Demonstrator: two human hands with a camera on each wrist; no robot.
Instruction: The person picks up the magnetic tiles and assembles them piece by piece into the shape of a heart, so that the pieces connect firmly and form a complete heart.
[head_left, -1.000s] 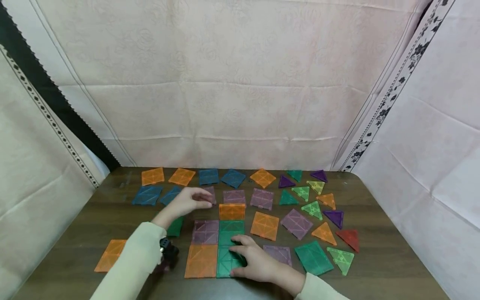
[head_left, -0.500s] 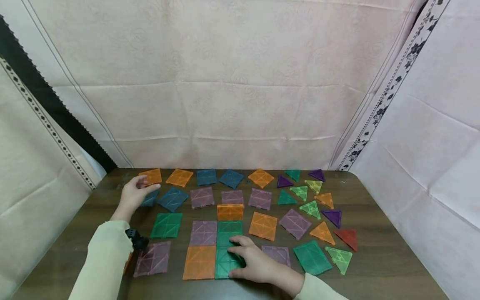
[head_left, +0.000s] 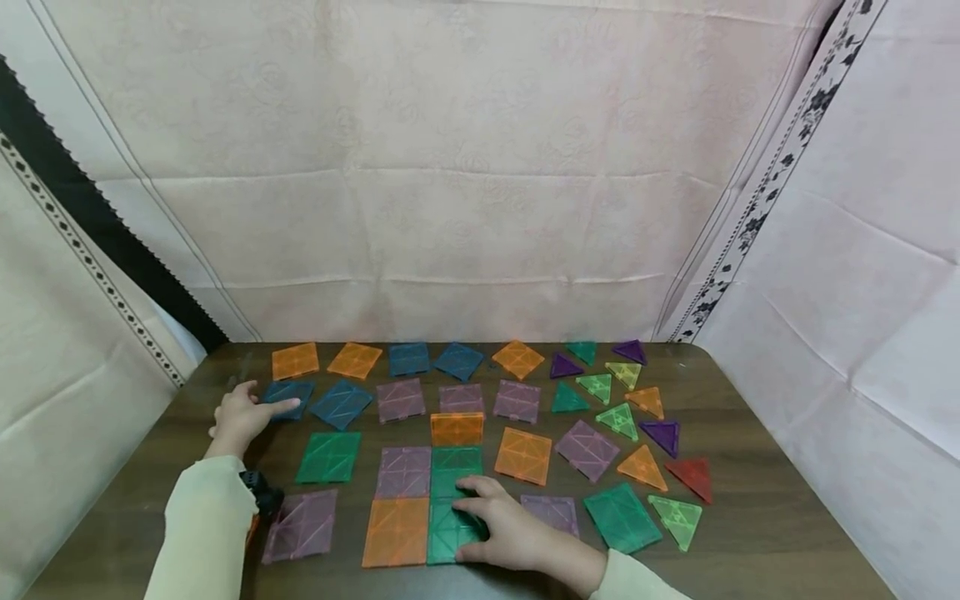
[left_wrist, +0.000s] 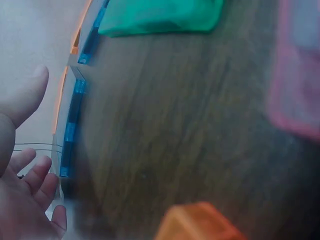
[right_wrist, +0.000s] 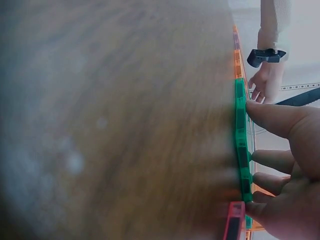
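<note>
At the left of the table my left hand (head_left: 242, 417) hovers with thumb and fingers spread, holding nothing. Its thumb overlaps a blue square magnetic tile (head_left: 291, 392) in the head view; contact cannot be told. In the left wrist view the fingers (left_wrist: 37, 175) are apart and relaxed. My right hand (head_left: 506, 529) rests its fingertips on the near green square tile (head_left: 442, 542) of a flat block. Beside that tile lie an orange tile (head_left: 395, 532) and a purple tile (head_left: 403, 472); behind it is another green tile (head_left: 448, 471). An orange tile (head_left: 457, 430) stands upright at the back.
Several loose square tiles surround the block, including a green one (head_left: 328, 457) and a purple one (head_left: 302, 525) at left. Triangular tiles, such as a red one (head_left: 692, 479), lie scattered at right. A pale cloth (head_left: 480, 167) hangs behind the table (head_left: 772, 517).
My left hand has moved left from the middle purple tiles, past the far-left orange tile, then down beside the blue tile. My right hand stays on the green tile.
</note>
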